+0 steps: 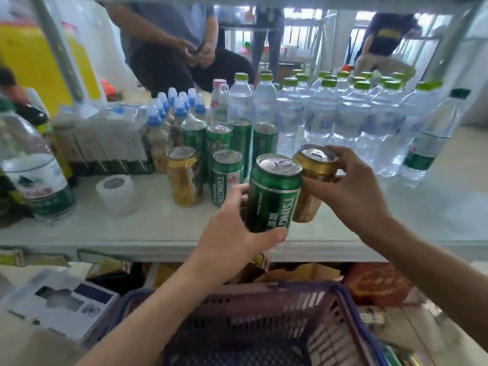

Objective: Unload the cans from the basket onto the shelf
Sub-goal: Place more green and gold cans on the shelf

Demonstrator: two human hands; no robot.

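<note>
Large water bottle point(39, 178): stood at the far left of the shelf point(148, 228), white-and-green label turned forward.
Tape roll point(116, 192): a white roll set on the shelf, just right of the large bottle.
Blue-capped bottles point(169, 112): clustered behind the tape roll, near the back.
Shelved gold can point(183, 177): stood upright at the front of the can group.
Shelved green cans point(227, 178): one Tsingtao can is placed just right of the gold can; more green cans are lined up behind it.
Left hand point(232, 233): fingers are wrapped around the green Tsingtao can point(273, 194), thumb under its lower edge; the can is held tilted above the shelf's front edge.
Right hand point(351, 191): fingers are closed around the upper part of the gold can in hand point(313, 180), which is touching the held green can on its right side.
Water bottles point(343, 114): green-capped, massed in rows across the right of the shelf.
Basket point(264, 326): a purple plastic basket is seen below the forearms, in front of the shelf; its contents cannot be made out.
</note>
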